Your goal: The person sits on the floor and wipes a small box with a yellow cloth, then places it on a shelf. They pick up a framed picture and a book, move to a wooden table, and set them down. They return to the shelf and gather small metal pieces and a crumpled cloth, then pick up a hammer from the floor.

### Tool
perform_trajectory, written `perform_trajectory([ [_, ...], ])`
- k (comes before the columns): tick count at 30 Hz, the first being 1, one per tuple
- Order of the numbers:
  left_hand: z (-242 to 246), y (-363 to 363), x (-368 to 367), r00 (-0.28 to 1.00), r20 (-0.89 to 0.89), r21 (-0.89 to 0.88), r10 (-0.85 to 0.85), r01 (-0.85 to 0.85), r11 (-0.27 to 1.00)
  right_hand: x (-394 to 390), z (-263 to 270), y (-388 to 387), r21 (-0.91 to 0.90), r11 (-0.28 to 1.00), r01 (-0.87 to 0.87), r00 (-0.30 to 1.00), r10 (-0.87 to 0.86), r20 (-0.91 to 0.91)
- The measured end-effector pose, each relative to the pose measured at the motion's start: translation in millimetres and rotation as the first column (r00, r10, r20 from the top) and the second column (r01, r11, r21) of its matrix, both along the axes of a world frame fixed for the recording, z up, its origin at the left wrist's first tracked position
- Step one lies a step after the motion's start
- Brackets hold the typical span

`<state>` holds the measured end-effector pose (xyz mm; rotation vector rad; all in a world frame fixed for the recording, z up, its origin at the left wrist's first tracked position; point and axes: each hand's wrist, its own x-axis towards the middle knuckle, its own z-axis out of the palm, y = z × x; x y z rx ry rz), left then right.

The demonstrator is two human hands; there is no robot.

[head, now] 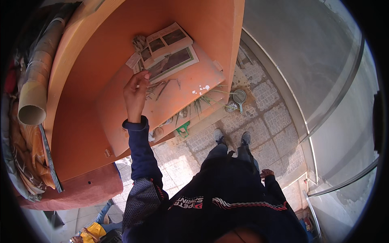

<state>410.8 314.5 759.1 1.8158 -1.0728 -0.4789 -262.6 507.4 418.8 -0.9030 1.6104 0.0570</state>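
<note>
My left hand [135, 92] is raised over an orange shelf board [194, 73] inside an orange cabinet. Its thumb and fingers are bent together; whether something small is between them cannot be made out. Just beside it lie several thin metal pieces [164, 89], some bent. Behind them are a folded newspaper [170, 39] and a printed sheet [179, 59], with a crumpled paper wad [139, 43] and a small paper slip [133, 60] at their left. My right hand [267, 173] hangs low by my side, partly hidden by the sleeve, its grip unclear.
White flakes [200, 89] dot the shelf's front edge. Below it, a lower shelf holds green leaves [199, 104] and a green plastic item [183, 129]. A small handled pan [239, 96] lies on the tiled floor. A cardboard tube [38, 82] stands left; a person [94, 231] is at lower left.
</note>
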Motion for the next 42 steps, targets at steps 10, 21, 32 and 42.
perform_trajectory([
  [10,-86.0,-194.5,55.4,0.928,0.364,0.433,-0.081,-0.091,0.897,54.3,31.1,-108.1,-0.19,0.86,0.474,0.872,-0.428,0.236],
  [21,-85.6,-235.6,60.2,0.812,0.52,0.171,-0.265,0.205,0.964,37.2,-21.1,27.9,0.071,0.898,0.435,0.9,-0.436,-0.006],
  [32,29.4,-18.7,-36.7,0.931,-0.364,-0.069,0.005,-0.032,0.997,20.8,27.3,-50.8,-0.09,0.928,0.362,0.932,-0.358,0.052],
  [42,51.1,120.9,-101.4,0.858,-0.511,-0.146,-0.05,-0.029,0.989,133.2,117.6,-177.6,-0.271,0.953,0.134,0.923,-0.021,0.383],
])
